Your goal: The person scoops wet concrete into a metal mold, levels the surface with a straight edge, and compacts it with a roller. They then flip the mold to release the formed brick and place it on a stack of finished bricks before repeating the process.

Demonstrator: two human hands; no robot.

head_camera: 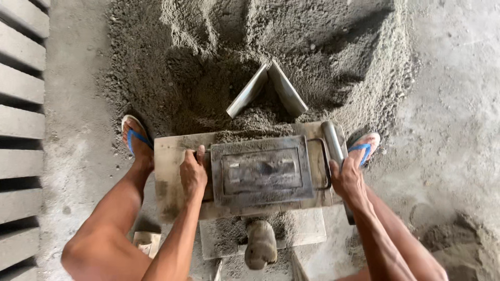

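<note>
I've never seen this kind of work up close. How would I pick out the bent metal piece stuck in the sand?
Start at the big grey sand pile filling the top of the view. At its foot, just beyond the metal mould that the left hand and right hand grip, sits the scoop. It alone forms a pale upside-down V of two flat plates.

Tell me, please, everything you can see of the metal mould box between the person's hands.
The metal mould box is a dull grey, worn rectangular frame with a raised inner plate, dusted with sandy mix. It lies flat on a wooden board before the sand pile. The left hand grips its left handle; the right hand holds the pipe-like bar on its right, beyond a thin wire loop.
</note>
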